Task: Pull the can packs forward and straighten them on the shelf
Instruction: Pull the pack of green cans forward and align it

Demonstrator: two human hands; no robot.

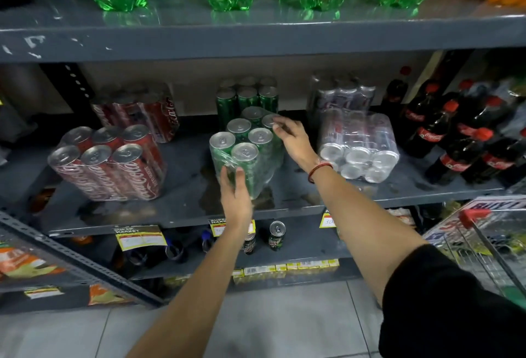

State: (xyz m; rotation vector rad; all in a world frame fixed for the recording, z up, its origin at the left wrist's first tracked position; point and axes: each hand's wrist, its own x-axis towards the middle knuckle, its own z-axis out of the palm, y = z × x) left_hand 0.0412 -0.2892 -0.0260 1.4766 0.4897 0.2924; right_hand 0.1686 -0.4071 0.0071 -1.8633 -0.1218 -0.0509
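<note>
Now | shrink-wrapped green can pack [250, 158], skewed | left hand [235, 191]: flat against front | right hand [293, 138]: flat on top

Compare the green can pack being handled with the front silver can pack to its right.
The green can pack holds green cans; the silver can pack, silver ones. The green can pack stands with tops up; the silver can pack lies on its side, can ends toward the front of the shelf. The left hand and right hand touch the green can pack; neither touches the silver can pack. Both are bundled in clear wrap.
</note>
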